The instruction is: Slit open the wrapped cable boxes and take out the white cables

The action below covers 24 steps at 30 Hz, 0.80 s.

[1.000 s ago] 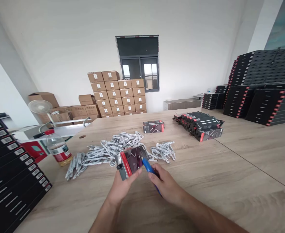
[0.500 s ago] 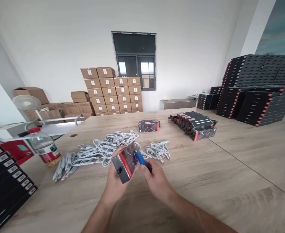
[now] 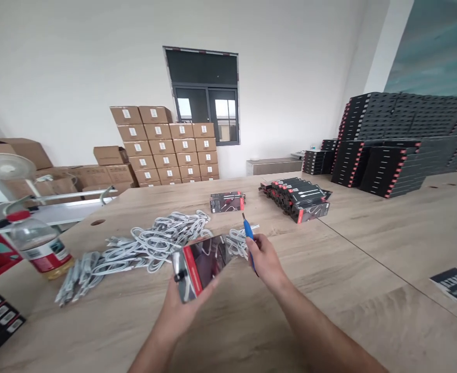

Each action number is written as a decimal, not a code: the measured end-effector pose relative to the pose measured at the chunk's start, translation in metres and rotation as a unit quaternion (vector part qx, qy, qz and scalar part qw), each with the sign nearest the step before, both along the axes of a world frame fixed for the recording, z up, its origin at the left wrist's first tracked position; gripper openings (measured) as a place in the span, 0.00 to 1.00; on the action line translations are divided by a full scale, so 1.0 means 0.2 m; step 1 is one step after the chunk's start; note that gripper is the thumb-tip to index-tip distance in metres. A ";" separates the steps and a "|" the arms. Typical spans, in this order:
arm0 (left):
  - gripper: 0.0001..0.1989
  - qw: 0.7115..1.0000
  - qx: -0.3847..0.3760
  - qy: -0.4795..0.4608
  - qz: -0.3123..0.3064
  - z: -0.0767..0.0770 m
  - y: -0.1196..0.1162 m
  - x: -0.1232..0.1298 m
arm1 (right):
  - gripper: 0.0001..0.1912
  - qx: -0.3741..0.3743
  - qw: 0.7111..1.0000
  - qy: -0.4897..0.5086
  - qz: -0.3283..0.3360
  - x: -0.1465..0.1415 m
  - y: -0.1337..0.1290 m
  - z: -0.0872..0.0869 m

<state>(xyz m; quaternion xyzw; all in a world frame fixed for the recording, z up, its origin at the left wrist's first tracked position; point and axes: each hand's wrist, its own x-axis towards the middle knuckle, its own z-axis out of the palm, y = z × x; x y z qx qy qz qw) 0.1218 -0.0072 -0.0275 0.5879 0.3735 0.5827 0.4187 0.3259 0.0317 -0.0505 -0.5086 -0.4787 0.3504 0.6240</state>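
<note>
My left hand (image 3: pixel 185 306) is closed around a small retail box (image 3: pixel 206 263), tilted, with a red stripe and a cable picture on its printed side. In my right hand (image 3: pixel 266 259) is a blue utility knife (image 3: pixel 248 229), its narrow dark tip pointing up and away. The knife is apart from the box, to its right. Behind the box lies a heap of coiled white cables (image 3: pixel 154 243), and a smaller bunch of white cables (image 3: pixel 237 241) shows between the two hands.
Similar boxes (image 3: pixel 227 202) stand farther back, with a row of dark boxes (image 3: pixel 299 195) to their right. Tall stacks of black boxes (image 3: pixel 384 171) rise at the right. A red-capped bottle (image 3: pixel 42 248) stands at left; a printed sheet (image 3: pixel 456 287) lies at right.
The knife has come away from the box, moving right with my right hand. My left hand has turned the box, showing more of its printed side. The view has shifted rightward.
</note>
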 end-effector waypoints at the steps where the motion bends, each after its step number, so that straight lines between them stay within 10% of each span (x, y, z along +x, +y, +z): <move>1: 0.34 0.999 -0.024 -0.035 0.011 -0.01 0.02 -0.03 | 0.20 0.001 1.000 -0.003 0.013 0.00 -0.03 0.02; 11: 0.31 0.990 -0.027 -0.137 -0.017 -0.02 0.09 -0.14 | 0.07 0.021 0.959 -0.205 0.192 -0.18 -0.30 0.06; 18: 0.32 0.986 -0.054 0.033 -0.157 -0.10 -0.04 -0.09 | 0.17 0.009 0.990 -0.137 -0.018 -0.10 -0.11 0.06; 24: 0.23 0.957 -0.154 -0.160 -0.185 -0.06 0.02 -0.07 | 0.12 -0.095 0.959 -0.255 -0.080 0.23 -0.07 0.08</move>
